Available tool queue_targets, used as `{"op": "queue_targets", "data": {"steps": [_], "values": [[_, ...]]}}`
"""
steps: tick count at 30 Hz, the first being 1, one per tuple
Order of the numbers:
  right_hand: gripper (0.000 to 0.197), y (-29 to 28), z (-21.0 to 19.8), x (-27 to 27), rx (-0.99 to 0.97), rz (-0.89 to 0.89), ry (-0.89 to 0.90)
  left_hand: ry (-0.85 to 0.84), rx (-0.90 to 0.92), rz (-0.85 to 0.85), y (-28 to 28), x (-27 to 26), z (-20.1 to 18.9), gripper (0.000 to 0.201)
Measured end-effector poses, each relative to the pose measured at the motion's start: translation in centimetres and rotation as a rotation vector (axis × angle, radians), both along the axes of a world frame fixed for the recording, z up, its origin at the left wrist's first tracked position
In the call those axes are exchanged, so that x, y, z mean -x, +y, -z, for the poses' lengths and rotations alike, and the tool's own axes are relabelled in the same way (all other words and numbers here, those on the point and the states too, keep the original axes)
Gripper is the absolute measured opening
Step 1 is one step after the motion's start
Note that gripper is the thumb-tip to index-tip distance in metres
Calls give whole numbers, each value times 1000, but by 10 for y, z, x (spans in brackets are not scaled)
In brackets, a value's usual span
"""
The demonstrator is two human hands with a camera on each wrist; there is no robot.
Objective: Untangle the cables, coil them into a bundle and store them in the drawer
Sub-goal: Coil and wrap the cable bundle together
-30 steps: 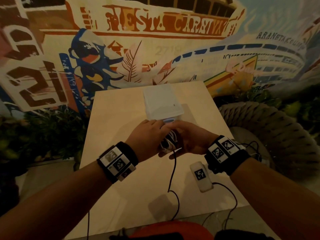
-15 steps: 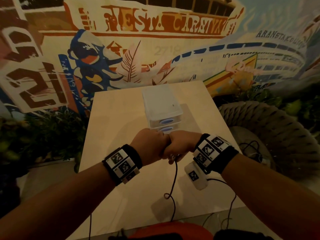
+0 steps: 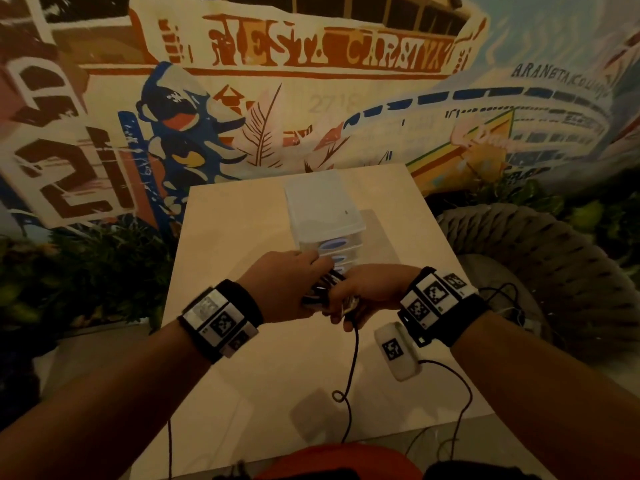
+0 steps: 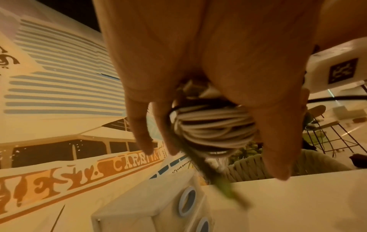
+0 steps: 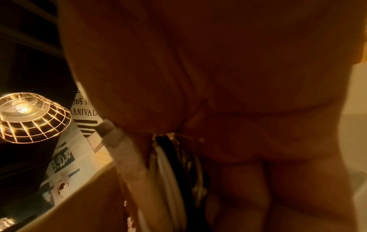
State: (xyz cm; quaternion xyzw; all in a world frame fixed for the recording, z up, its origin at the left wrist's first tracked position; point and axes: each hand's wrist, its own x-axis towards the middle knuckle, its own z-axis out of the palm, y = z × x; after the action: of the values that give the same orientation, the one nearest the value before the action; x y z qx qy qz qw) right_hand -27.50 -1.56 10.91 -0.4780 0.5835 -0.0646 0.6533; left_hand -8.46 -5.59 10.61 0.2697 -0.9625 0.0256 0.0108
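While both hands point(image 3: 322, 289) grip coil point(image 4: 214, 127), drawers point(image 3: 332, 251) just beyond.

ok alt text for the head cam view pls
Both hands, left hand and right hand, grip a coiled cable bundle above a pale table. One black cable trails loose toward the viewer; a closed white drawer unit stands behind.

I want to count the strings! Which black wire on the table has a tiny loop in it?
The black wire hanging from the hands' cable bundle; it curls into a little loop. The wire from the white box only curves.
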Motion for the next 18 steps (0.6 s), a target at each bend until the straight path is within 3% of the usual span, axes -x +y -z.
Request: {"op": "queue_targets", "data": {"steps": [3, 10, 14, 18], "values": [[19, 0, -2, -4, 24, -43, 32, -47, -33, -37, 4, 4, -1, 54], [32, -8, -16, -7, 99, -232, 133, -62, 34, -29, 10, 17, -8, 50], [23, -9, -16, -12, 223, -203, 243, -17, 32, -33, 10, 19, -15, 37], [20, -2, -12, -12, 337, -191, 288, 94, 5, -6, 10, 13, -10, 43]]}}
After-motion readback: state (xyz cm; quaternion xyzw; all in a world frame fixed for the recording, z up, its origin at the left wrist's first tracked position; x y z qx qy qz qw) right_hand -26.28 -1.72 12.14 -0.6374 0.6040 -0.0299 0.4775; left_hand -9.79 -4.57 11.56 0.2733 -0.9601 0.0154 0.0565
